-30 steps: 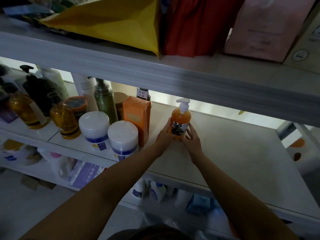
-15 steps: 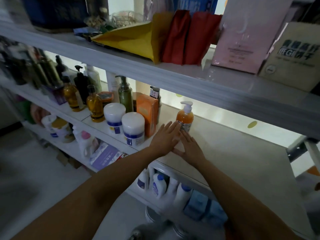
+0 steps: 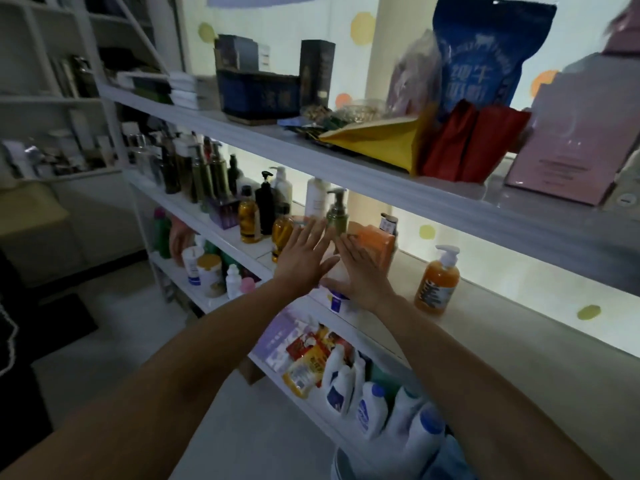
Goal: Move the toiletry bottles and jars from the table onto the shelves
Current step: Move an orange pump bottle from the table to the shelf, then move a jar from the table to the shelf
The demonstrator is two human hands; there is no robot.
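Both hands have let go of the orange pump bottle (image 3: 437, 282) and drifted to the left of it, and the view has lifted and swung left, so more of the rack now shows. The middle shelf (image 3: 519, 341) runs wide and mostly bare to the right; that open stretch is likely why the bottle was set down there. Above it, the top shelf (image 3: 381, 181) carries bags and boxes, among them a tall blue pouch (image 3: 481, 53), and the shelf below holds a row of white jugs (image 3: 372, 410). The left hand (image 3: 303, 261) and right hand (image 3: 362, 275) are side by side in front of the middle shelf, both released, fingers straight and spread, gripping nothing; this reads as a pull-back after a finished placement. The orange pump bottle stands upright on the middle shelf, near the right hand but clear of it and apart from the crowded group on the left. An orange box (image 3: 375, 242) sits just behind the right hand's fingers, with a green pump bottle (image 3: 336, 211) beside it. A white jar (image 3: 334, 297) is mostly hidden under the right hand; whether the palm touches it cannot be told. Judging by this, the next item waits back at the table, which is out of view.
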